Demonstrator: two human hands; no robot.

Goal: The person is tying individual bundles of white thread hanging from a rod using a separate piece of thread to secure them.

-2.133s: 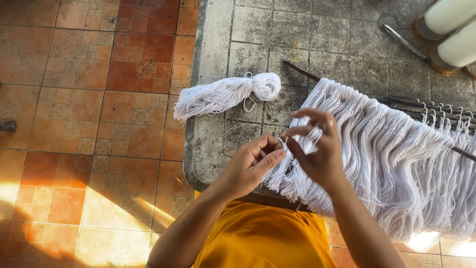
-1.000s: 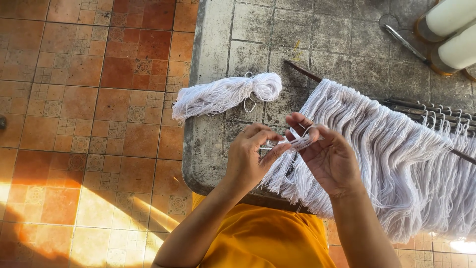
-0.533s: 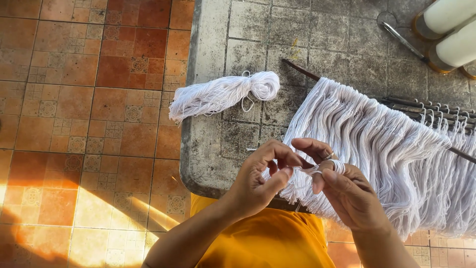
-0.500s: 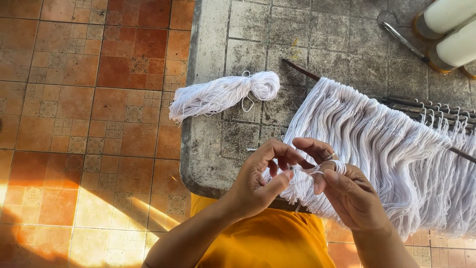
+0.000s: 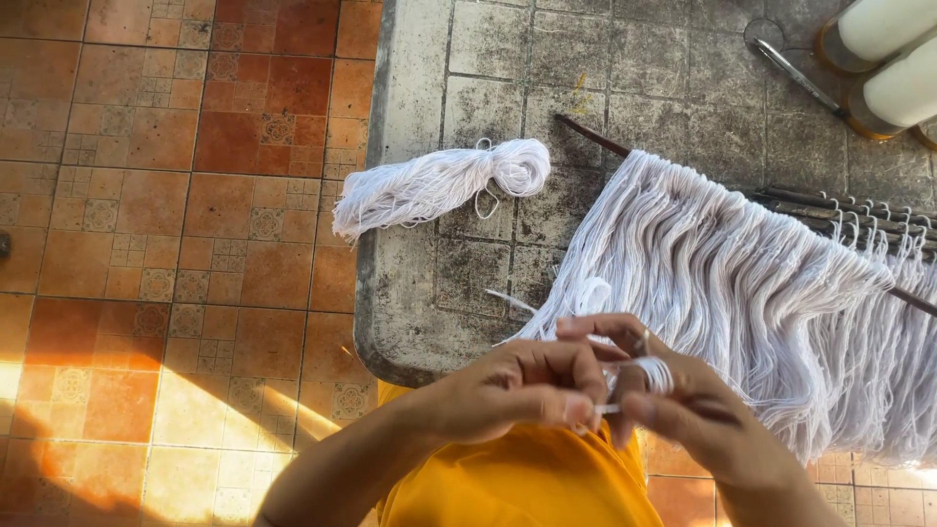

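Head view: the left hand [image 5: 517, 390] and the right hand [image 5: 683, 415] meet just in front of the near edge of the tiled table [image 5: 420, 322], above the person's yellow shirt [image 5: 517, 483]. The right hand is closed, with a few turns of white cord [image 5: 652, 371] wound around its fingers. The left hand is pinched narrow, thumb and forefinger gripping the same cord where it leaves the wound turns. The cord belongs to the hanging fringe [image 5: 742, 283], a dense row of white strands looped over a dark rod [image 5: 595, 140] that lies across the table.

Handling, as a judgement: the cord appears light, soft and fully limp; it holds no shape of its own and needs tension from both hands. It is not fragile, but the plies may fray or untwist at a cut end. Take hold close to the working point with fingertips, never far down the loose length, where neighbouring strands tangle.

A separate skein of white yarn [image 5: 439, 185] lies on the table well apart from both hands, overhanging the left edge. Two pale cylindrical containers [image 5: 893, 59] stand at the far right corner
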